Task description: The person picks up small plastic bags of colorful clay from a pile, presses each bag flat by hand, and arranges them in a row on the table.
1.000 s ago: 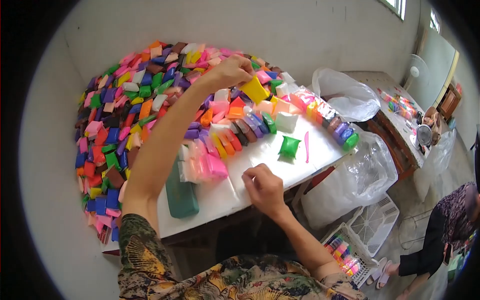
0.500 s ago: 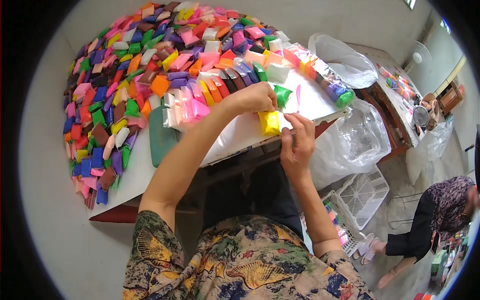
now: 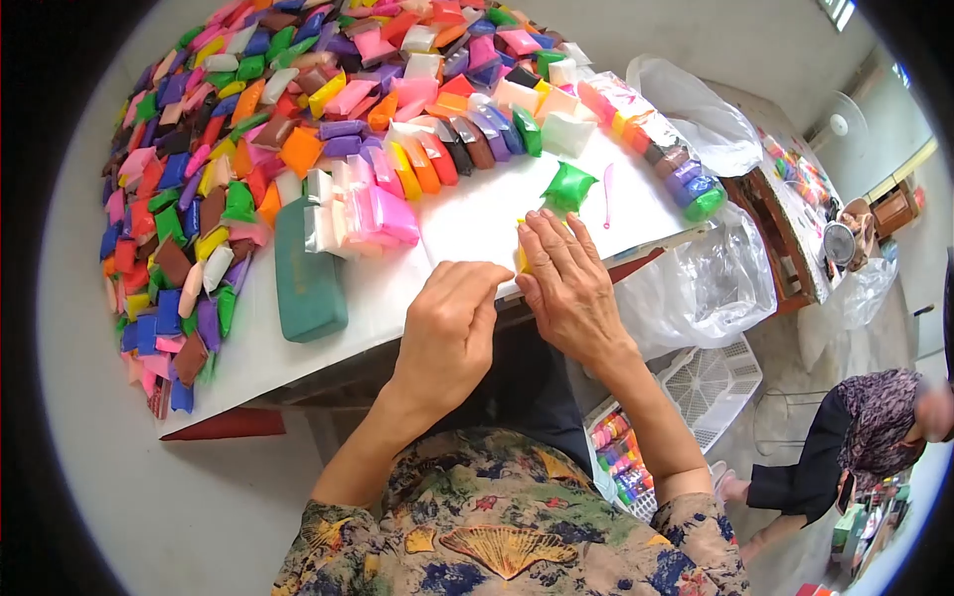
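Observation:
My right hand [image 3: 568,288] lies with its fingers stretched over a yellow packet [image 3: 523,248] at the table's front edge; only a sliver of the yellow shows. Just left of it, my left hand [image 3: 447,318] is closed with curled fingers, and whatever it may hold is hidden. Beyond the right hand lie a green packet [image 3: 569,187] and a thin pink tool [image 3: 608,197]. A curved row of coloured packets [image 3: 437,159] stands behind, with pink packets [image 3: 388,217] at its left end.
A green case [image 3: 308,278] lies left of the hands. Many coloured packets [image 3: 199,189] cover the table's far left. A clear-wrapped packet row [image 3: 656,149], plastic bags [image 3: 715,278] and a white crate [image 3: 711,392] are at right. Another person [image 3: 845,437] is at lower right.
My left hand has drawn back from the yellow packet towards me and to the left. My right hand has moved up and left, onto the packet, covering most of it.

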Available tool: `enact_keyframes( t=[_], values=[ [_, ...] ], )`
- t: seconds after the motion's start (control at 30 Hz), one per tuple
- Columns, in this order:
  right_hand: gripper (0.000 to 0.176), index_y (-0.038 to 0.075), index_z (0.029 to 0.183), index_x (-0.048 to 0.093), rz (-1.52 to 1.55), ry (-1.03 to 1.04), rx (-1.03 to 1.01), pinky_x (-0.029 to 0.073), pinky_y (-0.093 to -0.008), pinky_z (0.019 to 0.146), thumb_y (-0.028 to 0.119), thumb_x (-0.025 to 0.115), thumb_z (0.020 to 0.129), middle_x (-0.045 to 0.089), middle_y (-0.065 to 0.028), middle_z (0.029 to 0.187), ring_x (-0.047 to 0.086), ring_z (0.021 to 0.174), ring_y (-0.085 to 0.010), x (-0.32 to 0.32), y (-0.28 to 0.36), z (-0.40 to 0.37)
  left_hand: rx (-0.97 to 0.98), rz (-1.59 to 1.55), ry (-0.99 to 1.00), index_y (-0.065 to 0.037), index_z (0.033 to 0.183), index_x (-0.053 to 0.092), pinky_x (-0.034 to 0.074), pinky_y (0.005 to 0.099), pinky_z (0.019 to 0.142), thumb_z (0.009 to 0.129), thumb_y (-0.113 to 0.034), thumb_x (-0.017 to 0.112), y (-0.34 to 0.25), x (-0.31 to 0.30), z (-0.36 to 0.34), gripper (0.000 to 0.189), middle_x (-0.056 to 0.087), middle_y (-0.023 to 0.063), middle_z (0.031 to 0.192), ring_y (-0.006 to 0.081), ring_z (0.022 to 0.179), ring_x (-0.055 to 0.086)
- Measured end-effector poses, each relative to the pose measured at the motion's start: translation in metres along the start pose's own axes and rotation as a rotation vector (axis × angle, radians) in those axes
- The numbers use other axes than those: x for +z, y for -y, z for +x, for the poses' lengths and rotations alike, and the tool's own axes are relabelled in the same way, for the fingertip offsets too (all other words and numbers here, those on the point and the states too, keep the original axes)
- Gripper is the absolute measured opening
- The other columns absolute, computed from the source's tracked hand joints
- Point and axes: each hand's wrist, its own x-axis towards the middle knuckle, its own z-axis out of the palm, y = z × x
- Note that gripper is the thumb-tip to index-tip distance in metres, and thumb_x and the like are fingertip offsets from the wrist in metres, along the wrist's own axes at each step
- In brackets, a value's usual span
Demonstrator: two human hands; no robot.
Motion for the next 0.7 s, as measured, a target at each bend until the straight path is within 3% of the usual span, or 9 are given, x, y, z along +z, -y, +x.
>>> enact_keyframes(
  t=[0.2, 0.4, 0.43, 0.7],
  values=[
    [0.051, -0.007, 0.135, 0.05, 0.017, 0.025, -0.001, 0.032, -0.0521, 0.116, 0.016, 0.064, 0.091, 0.052, -0.0241, 0.14, 0.048, 0.134, -0.0392, 0.001, -0.001, -0.001, -0.004, -0.089, 0.016, 0.004, 0.105, 0.063, 0.048, 0.0429, 0.08, 0.086, 0.007, 0.057, 0.016, 0.007, -0.007, 0.02, 0.064, 0.0175, 0.098, 0.036, 0.09, 0.059],
    [0.063, -0.004, 0.141, 0.045, 0.153, 0.126, 0.043, 0.027, -0.0515, 0.118, 0.022, 0.068, 0.089, 0.044, -0.0221, 0.148, 0.039, 0.141, -0.0381, -0.018, -0.003, 0.0, -0.034, -0.055, -0.046, 0.004, 0.105, 0.062, 0.047, 0.0441, 0.08, 0.086, 0.003, 0.059, 0.021, 0.017, -0.001, 0.02, 0.061, 0.0178, 0.096, 0.036, 0.091, 0.056],
    [0.069, -0.004, 0.143, 0.042, 0.15, 0.12, 0.068, 0.025, -0.0516, 0.119, 0.027, 0.07, 0.088, 0.041, -0.0214, 0.151, 0.036, 0.143, -0.0375, -0.019, 0.0, 0.0, -0.041, -0.052, -0.05, 0.003, 0.105, 0.062, 0.047, 0.0443, 0.08, 0.086, 0.003, 0.06, 0.023, 0.018, -0.003, 0.02, 0.06, 0.0179, 0.096, 0.0362, 0.091, 0.056],
    [0.067, -0.005, 0.143, 0.042, 0.032, 0.163, 0.063, 0.026, -0.0512, 0.119, 0.024, 0.069, 0.088, 0.041, -0.0219, 0.15, 0.036, 0.143, -0.0381, -0.007, 0.008, 0.003, -0.038, -0.003, -0.071, 0.004, 0.107, 0.062, 0.046, 0.0451, 0.082, 0.085, 0.001, 0.061, 0.029, 0.021, -0.004, 0.022, 0.06, 0.0177, 0.098, 0.0368, 0.093, 0.055]
  ],
)
